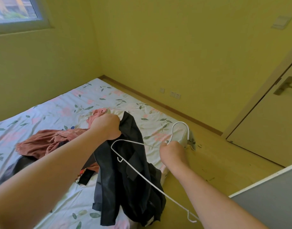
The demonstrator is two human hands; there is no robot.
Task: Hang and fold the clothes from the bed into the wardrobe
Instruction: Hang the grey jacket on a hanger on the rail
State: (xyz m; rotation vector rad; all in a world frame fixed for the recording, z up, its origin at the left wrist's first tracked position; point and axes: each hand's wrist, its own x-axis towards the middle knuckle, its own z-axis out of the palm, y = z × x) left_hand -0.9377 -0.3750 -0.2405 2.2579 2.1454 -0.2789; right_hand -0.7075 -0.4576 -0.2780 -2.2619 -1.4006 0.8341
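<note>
Left grip (107, 127), clamped on the top edge of the dark garment (125, 179), holds it up so it hangs limp and creased below that grip over the bed (42, 109), apparently ready for the white wire hanger (180, 122), which slants across the cloth from the right grip (172, 149), clamped at the hook's neck.

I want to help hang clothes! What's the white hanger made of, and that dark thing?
The white hanger looks like metal wire with a smooth white coating: it's very thin yet keeps its bent hook shape. The dark garment looks like soft, matte woven cloth: it hangs in limp folds with no shine. Which fibre, I can't tell.
</note>
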